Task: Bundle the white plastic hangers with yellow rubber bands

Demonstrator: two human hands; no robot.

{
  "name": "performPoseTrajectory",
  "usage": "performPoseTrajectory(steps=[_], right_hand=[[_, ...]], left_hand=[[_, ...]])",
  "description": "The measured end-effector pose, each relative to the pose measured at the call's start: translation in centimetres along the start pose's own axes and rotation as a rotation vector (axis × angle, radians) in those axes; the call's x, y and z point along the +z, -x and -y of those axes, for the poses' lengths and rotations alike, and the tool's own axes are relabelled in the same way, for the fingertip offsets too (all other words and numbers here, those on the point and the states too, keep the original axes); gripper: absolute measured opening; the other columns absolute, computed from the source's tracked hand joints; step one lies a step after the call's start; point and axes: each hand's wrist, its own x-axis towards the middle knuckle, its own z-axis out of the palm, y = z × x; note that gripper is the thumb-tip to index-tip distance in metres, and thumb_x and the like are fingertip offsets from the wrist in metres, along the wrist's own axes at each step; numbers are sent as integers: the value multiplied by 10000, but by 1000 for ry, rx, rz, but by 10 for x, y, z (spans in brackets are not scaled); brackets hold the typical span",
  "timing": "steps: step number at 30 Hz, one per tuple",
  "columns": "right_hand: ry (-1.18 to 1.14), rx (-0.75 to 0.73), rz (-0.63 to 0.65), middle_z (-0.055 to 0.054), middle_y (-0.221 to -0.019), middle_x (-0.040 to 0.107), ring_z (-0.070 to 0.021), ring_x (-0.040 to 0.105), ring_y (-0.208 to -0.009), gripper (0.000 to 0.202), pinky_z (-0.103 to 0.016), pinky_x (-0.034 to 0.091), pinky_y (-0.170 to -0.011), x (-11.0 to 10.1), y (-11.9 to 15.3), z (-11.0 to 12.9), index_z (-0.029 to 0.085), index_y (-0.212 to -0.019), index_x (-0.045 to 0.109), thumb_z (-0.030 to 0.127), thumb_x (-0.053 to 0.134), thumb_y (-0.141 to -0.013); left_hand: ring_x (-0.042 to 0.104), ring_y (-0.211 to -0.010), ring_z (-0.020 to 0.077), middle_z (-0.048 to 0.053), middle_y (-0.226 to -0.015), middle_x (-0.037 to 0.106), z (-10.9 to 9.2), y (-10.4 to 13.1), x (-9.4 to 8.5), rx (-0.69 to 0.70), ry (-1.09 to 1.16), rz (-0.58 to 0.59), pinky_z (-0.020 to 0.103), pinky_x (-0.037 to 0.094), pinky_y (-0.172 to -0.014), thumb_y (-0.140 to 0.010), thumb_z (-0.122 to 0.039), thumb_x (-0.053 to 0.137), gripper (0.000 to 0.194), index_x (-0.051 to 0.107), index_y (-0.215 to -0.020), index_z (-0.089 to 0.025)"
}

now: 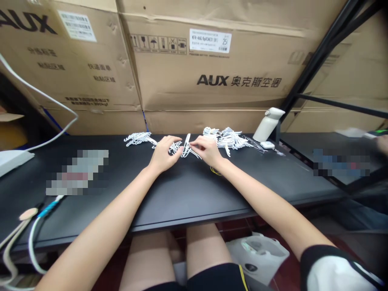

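My left hand (165, 154) is over the black table, its thumb and forefinger curved around several thin white pieces (175, 148). Its thumb tip meets a white looped piece (186, 142) that looks like a tiny hanger. From the other side my right hand (209, 148) pinches near that loop with thumb and forefinger. More white strands stick out below the loop, between the two hands. On the left lies a bunch of white pieces with hooked ends (138, 138). Behind my right hand is a bigger pile of white pieces (232, 139).
Cardboard boxes (212, 97) stand along the back of the black table (188, 198). A cream bottle (268, 124) and a small white case (267, 145) are at the right. Yellow bands (216, 171) lie by my right wrist. A blurred device with a cable (50, 207) is at left.
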Motion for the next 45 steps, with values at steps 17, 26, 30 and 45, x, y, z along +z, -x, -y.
performPoseTrajectory(steps=[17, 26, 30, 45], right_hand=[[32, 29, 57, -20, -724, 607, -98, 441, -534, 158, -254, 387, -601, -3, 1, 9, 163, -809, 656, 244, 542, -883], [61, 408, 301, -24, -670, 656, -119, 548, -592, 111, -247, 410, -629, -1, 7, -16, 148, -726, 669, 215, 610, -793], [-49, 453, 390, -16, -615, 640, -104, 530, -547, 151, -229, 408, -586, -1, 8, -22, 141, -723, 678, 248, 606, -803], [-417, 822, 357, 12, -501, 567, -70, 487, -449, 103, -162, 346, -380, -4, 7, -31, 118, -708, 681, 221, 668, -715]], left_hand=[[603, -566, 127, 57, -706, 701, 8, -11, -9, -596, 620, 38, 238, 505, -546, -623, -491, 758, 417, 700, -812, -124], [543, -529, 90, 35, -710, 666, 27, -10, -10, -708, 649, -158, 214, 504, -509, -625, -467, 741, 385, 693, -800, -127], [536, -533, 89, 46, -717, 662, 29, -8, -10, -726, 628, -163, 210, 506, -502, -617, -457, 750, 391, 696, -810, -122], [558, -570, 104, 52, -747, 679, 26, -7, -8, -686, 606, -99, 214, 513, -507, -604, -492, 765, 429, 710, -828, -130]])
